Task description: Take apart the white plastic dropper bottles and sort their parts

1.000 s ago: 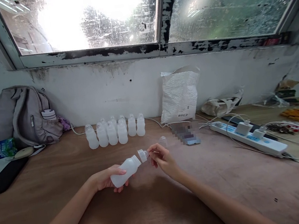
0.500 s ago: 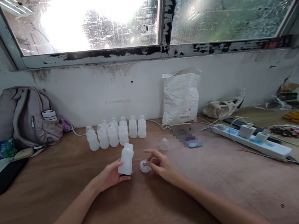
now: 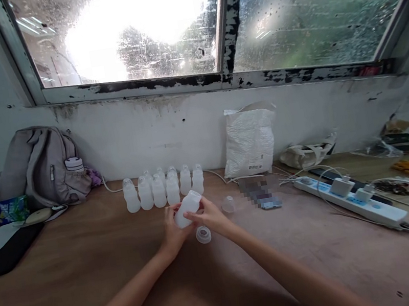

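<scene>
A frosted white baby bottle [image 3: 187, 210] without its top is tilted between my two hands, its neck pointing up and to the right. My left hand [image 3: 174, 230] wraps round the lower part of the bottle. At the neck end, my right hand [image 3: 207, 214] grips it with the thumb across the front. Just below on the table lies a clear ring-shaped bottle top [image 3: 203, 234]. A clear dome cap [image 3: 228, 204] stands to the right of my right hand. Behind, several capped baby bottles [image 3: 144, 193] stand upright in a cluster.
A grey backpack [image 3: 44, 168] leans on the wall at left, near a black flat object [image 3: 9, 255]. A white padded bag [image 3: 248, 141], a phone [image 3: 270, 204] and a power strip [image 3: 352, 200] with cables lie towards the right.
My right hand has left the bottle top on the table and taken hold of the bottle. The bottle has moved right and tilted further. The view has shifted slightly.
</scene>
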The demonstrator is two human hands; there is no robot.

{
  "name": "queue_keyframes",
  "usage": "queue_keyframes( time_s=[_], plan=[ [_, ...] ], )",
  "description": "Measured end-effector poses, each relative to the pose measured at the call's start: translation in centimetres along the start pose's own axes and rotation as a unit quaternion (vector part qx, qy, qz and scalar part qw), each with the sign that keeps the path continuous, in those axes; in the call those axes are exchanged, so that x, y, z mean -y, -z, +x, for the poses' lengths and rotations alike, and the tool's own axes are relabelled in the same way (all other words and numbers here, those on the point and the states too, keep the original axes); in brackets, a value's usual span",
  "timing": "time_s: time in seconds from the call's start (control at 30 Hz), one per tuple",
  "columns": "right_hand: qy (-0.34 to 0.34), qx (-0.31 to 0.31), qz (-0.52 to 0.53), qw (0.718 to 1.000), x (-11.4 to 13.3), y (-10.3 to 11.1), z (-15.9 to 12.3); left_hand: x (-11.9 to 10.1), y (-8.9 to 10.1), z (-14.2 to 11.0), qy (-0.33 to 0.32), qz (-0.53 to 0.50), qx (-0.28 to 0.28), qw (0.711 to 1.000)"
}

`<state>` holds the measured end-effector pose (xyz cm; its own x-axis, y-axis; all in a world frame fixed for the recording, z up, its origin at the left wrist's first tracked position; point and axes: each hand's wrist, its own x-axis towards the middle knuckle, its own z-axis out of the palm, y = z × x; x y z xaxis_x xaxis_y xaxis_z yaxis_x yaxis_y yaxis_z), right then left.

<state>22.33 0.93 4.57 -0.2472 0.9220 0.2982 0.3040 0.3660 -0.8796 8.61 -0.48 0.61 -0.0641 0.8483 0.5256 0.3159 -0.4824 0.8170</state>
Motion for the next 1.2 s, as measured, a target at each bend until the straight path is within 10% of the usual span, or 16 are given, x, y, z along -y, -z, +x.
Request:
queue_keyframes(
  time_s=[0.13,0.27,0.57,0.83,1.2],
  plan=[
    [-0.012,-0.084,0.012,0.996,-1.1,0.2,3.2,1.0,-1.1,0.4,0.039,0.02,-0.028,0.999],
    [-0.013,-0.133,-0.1,0.986,-3.7,1.2,5.6,1.3,-0.5,0.2,0.117,-0.051,0.081,0.988],
    [-0.013,-0.1,-0.098,0.99,-9.7,0.4,6.7,0.5,0.5,-0.4,0.006,0.046,0.28,0.959],
    [0.032,-0.068,-0.091,0.993,-10.7,0.3,6.4,0.7,0.4,-0.3,0.052,0.054,0.233,0.97],
    [0.063,-0.089,-0.132,0.985,-10.6,-0.3,6.3,0.8,0.6,1.0,0.198,-0.205,0.13,0.95]
  ],
)
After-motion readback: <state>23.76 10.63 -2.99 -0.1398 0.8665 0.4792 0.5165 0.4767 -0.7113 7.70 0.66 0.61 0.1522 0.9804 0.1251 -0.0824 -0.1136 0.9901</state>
